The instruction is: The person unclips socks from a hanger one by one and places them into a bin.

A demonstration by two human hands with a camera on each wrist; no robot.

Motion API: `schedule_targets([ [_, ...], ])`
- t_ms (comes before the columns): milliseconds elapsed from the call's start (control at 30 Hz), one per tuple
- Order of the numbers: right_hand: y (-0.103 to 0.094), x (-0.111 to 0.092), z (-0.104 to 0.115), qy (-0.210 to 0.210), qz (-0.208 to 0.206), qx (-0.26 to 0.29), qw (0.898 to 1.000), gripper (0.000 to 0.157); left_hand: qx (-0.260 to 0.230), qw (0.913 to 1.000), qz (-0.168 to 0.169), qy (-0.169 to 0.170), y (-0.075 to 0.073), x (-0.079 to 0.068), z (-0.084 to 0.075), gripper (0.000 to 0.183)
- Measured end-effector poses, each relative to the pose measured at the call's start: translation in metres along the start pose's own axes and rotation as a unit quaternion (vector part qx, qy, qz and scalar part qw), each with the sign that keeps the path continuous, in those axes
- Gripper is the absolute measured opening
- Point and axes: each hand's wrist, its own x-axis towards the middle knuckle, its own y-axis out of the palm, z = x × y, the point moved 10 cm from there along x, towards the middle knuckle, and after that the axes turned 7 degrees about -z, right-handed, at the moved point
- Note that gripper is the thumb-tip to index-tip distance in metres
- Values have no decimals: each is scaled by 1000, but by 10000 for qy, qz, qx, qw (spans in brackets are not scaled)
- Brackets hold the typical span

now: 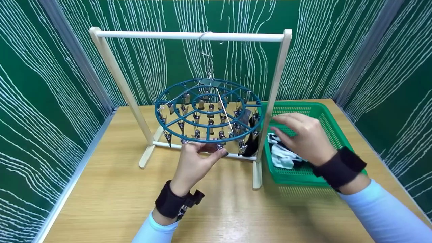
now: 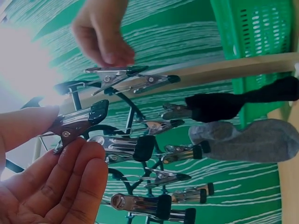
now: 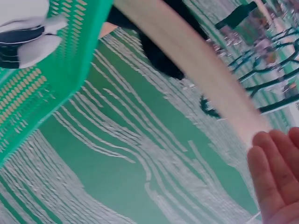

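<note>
A round teal clip hanger (image 1: 208, 139) hangs by its hook from the rack's white top bar, with several metal clips around its rings. My left hand (image 1: 195, 162) is at its near edge, pinching one metal clip (image 2: 79, 120) with black tips between thumb and fingers. Nothing is in that clip's tips. A black sock (image 2: 217, 106) and a grey sock (image 2: 252, 139) hang from clips on the hanger's right side. My right hand (image 1: 303, 135) is above the green basket (image 1: 332, 123), beside the rack's right post, its fingers loosely extended and holding nothing.
The wooden rack's right post (image 1: 275, 91) stands between the hanger and the basket. White and black cloth items (image 1: 283, 157) lie inside the basket. The rack and basket stand on a wooden table (image 1: 111, 202) enclosed by green walls with white lines.
</note>
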Motion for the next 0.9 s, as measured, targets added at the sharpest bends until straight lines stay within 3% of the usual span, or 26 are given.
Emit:
schedule_targets([
  [267,12,9,35,-844,-10,32,9964,45,317,9992,89,225,0,-1,-6,12],
  [533,20,12,37,-1019,51,203,9946,41,721,9970,192,217,1,-4,-10,15],
  [700,23,11,37,-1063,101,172,9941,36,1086,9938,88,231,-2,-6,-14,13],
  [800,23,12,38,-1041,82,183,9944,35,1446,9881,-154,508,-8,-9,-23,14],
  [900,23,13,39,-1018,2,242,9945,35,1880,9751,-556,1039,-16,-14,-37,16],
])
